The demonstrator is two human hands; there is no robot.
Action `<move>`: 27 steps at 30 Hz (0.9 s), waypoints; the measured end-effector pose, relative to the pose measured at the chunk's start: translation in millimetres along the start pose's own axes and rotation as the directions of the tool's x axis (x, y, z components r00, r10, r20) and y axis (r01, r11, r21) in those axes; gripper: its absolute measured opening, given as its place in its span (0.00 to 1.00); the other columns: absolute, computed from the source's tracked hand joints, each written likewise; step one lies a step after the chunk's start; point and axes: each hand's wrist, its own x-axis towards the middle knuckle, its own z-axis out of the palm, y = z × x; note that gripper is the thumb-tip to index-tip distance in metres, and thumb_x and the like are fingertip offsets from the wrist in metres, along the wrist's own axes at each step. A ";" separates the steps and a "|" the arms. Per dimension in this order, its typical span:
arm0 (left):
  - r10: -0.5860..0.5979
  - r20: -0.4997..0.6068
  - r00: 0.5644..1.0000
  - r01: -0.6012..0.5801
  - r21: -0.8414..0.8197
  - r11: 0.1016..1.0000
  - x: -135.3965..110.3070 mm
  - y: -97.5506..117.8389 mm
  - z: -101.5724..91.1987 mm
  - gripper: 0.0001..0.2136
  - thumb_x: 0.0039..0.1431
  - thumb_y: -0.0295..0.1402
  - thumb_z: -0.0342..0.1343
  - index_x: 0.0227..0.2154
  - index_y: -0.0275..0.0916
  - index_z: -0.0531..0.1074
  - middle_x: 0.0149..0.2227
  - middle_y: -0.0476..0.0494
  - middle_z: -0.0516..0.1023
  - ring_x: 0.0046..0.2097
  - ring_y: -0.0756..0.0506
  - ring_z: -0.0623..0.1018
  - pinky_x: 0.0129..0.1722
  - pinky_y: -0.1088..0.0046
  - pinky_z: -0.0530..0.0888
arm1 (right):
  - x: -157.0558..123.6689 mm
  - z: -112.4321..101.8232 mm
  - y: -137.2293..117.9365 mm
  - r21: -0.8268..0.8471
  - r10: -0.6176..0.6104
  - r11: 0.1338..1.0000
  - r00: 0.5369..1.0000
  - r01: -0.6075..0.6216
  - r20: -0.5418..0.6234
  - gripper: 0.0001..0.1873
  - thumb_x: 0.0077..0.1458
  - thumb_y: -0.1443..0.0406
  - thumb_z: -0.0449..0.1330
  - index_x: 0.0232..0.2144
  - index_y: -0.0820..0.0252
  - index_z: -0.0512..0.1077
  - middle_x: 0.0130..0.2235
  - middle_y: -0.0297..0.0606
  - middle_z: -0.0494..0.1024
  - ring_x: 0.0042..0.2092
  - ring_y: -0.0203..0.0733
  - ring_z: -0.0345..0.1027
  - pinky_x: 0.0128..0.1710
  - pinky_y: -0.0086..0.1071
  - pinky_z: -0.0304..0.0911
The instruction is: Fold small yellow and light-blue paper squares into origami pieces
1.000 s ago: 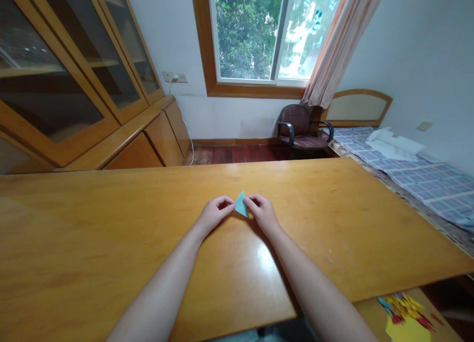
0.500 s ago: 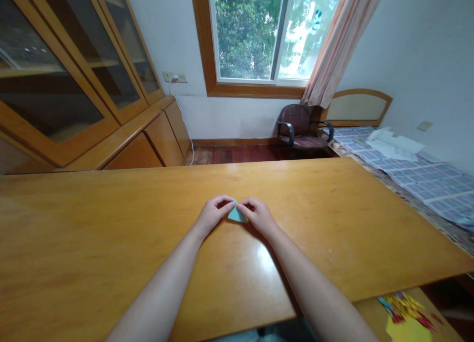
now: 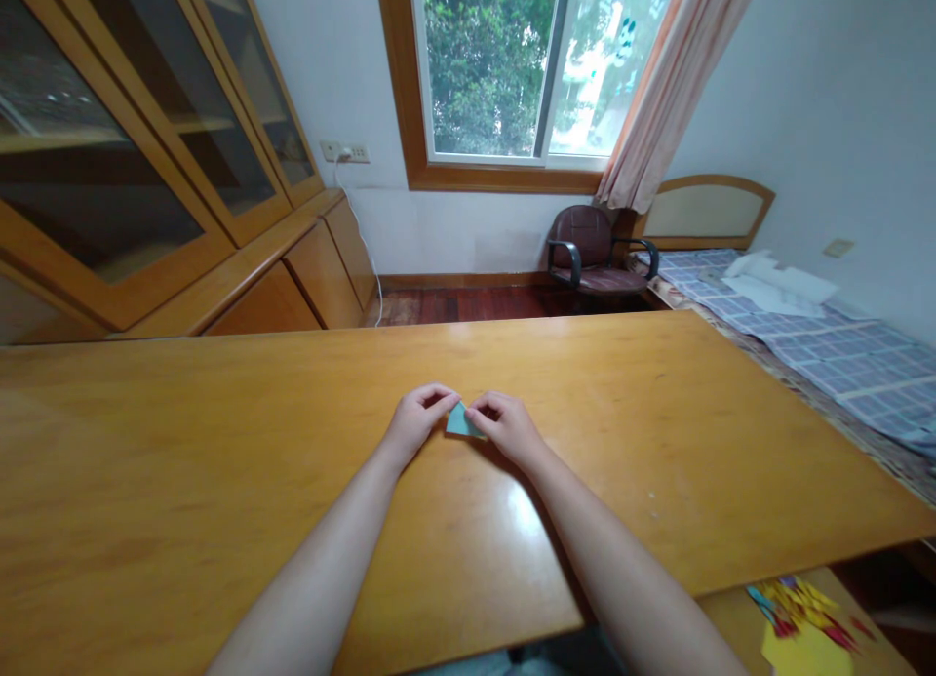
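Note:
A small piece of light blue paper (image 3: 460, 423), apparently folded, is held just over the wooden table (image 3: 219, 481). My left hand (image 3: 422, 417) pinches its upper left edge between thumb and fingers. On the other side my right hand (image 3: 504, 422) grips the paper's right part, its fingertips covering that side. The two hands are close together, with the lower edge of the paper showing between them.
At the lower right, a lower surface bears yellow paper (image 3: 804, 652) and several colourful pieces (image 3: 797, 606). Beyond the table stand a dark red armchair (image 3: 589, 247) and a bed (image 3: 819, 335). Glass-door cabinets (image 3: 146, 169) line the left.
Both hands and the light blue paper have shifted slightly left. The paper's visible shape has changed a little, and my left fingertips sit slightly farther from my right ones.

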 end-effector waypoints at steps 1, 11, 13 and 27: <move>-0.007 -0.016 1.000 0.007 -0.011 1.000 0.2 -0.2 -0.3 0.11 0.51 0.41 0.62 0.25 0.37 0.77 0.28 0.47 0.78 0.34 0.45 0.75 0.38 0.71 0.71 | 0.1 -0.1 0.0 0.001 0.004 1.000 1.000 -0.004 -0.004 0.11 0.57 0.60 0.60 0.28 0.60 0.76 0.28 0.35 0.76 0.30 0.37 0.67 0.31 0.30 0.60; -0.077 -0.273 0.959 0.013 -0.229 0.973 5.7 -16.9 -4.2 0.13 0.48 0.43 0.65 0.27 0.37 0.77 0.29 0.48 0.77 0.33 0.48 0.74 0.38 0.73 0.70 | 2.0 -0.7 1.7 0.058 0.067 0.996 0.996 -0.064 -0.062 0.10 0.55 0.61 0.60 0.26 0.61 0.76 0.28 0.37 0.77 0.30 0.39 0.68 0.32 0.31 0.60; -0.082 -0.310 0.947 0.003 -0.248 0.969 7.1 -17.8 -4.2 0.13 0.48 0.43 0.65 0.28 0.37 0.76 0.29 0.48 0.77 0.33 0.48 0.74 0.38 0.73 0.70 | 2.1 -0.6 3.1 0.068 0.075 0.995 0.994 -0.070 -0.079 0.10 0.55 0.61 0.60 0.26 0.60 0.76 0.28 0.37 0.78 0.30 0.39 0.68 0.32 0.31 0.61; -0.064 -0.324 0.944 -0.013 -0.231 0.973 5.4 -12.0 -2.1 0.14 0.48 0.44 0.65 0.30 0.37 0.76 0.31 0.46 0.77 0.36 0.46 0.74 0.40 0.73 0.71 | 3.6 0.7 5.9 0.117 0.050 0.992 0.993 -0.037 -0.106 0.11 0.58 0.58 0.60 0.34 0.60 0.76 0.34 0.39 0.79 0.33 0.39 0.70 0.35 0.31 0.64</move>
